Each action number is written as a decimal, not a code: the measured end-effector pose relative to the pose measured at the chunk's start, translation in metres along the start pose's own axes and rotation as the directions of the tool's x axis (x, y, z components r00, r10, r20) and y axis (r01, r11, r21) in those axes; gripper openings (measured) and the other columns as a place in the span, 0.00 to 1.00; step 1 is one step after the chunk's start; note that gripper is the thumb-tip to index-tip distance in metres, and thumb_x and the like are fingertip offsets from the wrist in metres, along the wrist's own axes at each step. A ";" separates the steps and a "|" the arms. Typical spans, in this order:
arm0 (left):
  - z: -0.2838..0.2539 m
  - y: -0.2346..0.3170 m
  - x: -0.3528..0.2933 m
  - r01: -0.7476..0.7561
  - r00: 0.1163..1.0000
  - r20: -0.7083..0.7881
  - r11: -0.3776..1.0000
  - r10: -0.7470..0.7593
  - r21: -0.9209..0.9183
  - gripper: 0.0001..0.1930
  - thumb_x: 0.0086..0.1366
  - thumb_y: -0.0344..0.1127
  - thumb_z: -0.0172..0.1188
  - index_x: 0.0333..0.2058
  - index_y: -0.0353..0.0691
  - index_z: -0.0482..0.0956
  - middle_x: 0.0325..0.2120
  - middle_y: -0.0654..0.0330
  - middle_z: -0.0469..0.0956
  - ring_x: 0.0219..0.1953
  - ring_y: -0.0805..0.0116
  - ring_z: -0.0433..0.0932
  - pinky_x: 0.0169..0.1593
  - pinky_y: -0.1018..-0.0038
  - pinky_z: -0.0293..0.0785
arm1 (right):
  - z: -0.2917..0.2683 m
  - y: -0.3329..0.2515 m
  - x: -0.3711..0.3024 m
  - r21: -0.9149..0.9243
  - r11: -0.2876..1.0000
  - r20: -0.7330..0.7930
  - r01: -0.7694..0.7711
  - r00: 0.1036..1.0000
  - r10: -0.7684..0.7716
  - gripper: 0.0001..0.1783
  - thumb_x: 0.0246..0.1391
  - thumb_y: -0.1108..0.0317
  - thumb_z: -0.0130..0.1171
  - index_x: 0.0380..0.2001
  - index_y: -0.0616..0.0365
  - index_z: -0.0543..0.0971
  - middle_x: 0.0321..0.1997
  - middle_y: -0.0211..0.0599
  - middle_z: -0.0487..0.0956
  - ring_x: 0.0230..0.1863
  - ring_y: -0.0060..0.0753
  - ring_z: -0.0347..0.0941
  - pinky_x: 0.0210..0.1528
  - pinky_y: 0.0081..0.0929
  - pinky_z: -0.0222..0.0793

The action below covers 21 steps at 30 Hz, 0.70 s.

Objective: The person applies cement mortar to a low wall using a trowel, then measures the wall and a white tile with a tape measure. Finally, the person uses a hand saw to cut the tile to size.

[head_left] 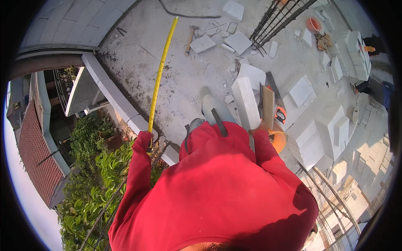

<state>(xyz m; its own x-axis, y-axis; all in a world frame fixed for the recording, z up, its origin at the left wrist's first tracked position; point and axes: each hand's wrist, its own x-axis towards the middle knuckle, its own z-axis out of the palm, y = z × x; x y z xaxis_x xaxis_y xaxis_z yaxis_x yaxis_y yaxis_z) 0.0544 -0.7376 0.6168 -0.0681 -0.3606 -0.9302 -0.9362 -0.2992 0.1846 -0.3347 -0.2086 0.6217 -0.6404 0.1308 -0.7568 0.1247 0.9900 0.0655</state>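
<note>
My left hand (149, 139) is closed around the case of a tape measure (150, 146). Its yellow blade (160, 75) runs out long and straight over the concrete floor, away from me. At my right, a long white block (245, 103) leans beside my leg, and my right hand (258, 128) grips its near end; part of the fingers is hidden. Just right of that block are a wooden board (268, 107) and a handsaw (274, 90) with an orange and black handle (280, 115). Below them sits an orange bucket (277, 141), partly covered by my sleeve.
A low block wall (109, 94) edges the floor at left, with plants (90, 142) and a tiled roof (35, 146) beyond it. Farther out lie a hammer (191, 39), cut block pieces (238, 42) and a rebar cage (272, 25). White blocks (324, 129) are stacked at right.
</note>
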 end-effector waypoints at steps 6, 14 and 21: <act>-0.130 0.099 0.028 0.027 0.997 -0.073 0.999 -0.024 0.038 0.07 0.64 0.32 0.61 0.31 0.35 0.82 0.20 0.54 0.79 0.19 0.62 0.78 0.23 0.65 0.74 | -0.030 -0.149 0.011 0.006 1.000 0.086 -0.030 0.996 0.029 0.52 0.31 0.53 0.77 0.63 0.55 0.67 0.59 0.49 0.79 0.61 0.47 0.76 0.63 0.41 0.74; -0.302 0.290 0.114 -0.019 1.000 -0.002 0.943 0.021 0.332 0.10 0.68 0.36 0.56 0.38 0.35 0.79 0.22 0.56 0.79 0.21 0.63 0.79 0.26 0.66 0.76 | -0.021 -0.307 0.042 0.170 0.985 -0.005 -0.033 0.999 0.034 0.54 0.27 0.52 0.78 0.61 0.58 0.68 0.54 0.51 0.80 0.58 0.53 0.77 0.59 0.42 0.76; -0.382 0.469 0.259 -0.096 0.993 0.115 0.853 0.042 0.514 0.10 0.69 0.38 0.51 0.40 0.38 0.76 0.22 0.60 0.76 0.21 0.66 0.75 0.26 0.68 0.75 | 0.010 -0.415 0.130 0.325 0.942 -0.017 -0.083 0.995 0.094 0.45 0.31 0.57 0.78 0.57 0.54 0.72 0.53 0.45 0.82 0.60 0.48 0.76 0.57 0.44 0.77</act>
<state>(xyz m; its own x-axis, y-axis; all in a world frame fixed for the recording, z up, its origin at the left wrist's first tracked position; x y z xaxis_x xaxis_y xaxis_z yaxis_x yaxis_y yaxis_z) -0.2712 -1.3087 0.5835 -0.1468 -0.2693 -0.9518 -0.9689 0.2332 0.0834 -0.4624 -0.6032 0.4899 -0.6385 0.2241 -0.7363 0.4172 0.9047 -0.0865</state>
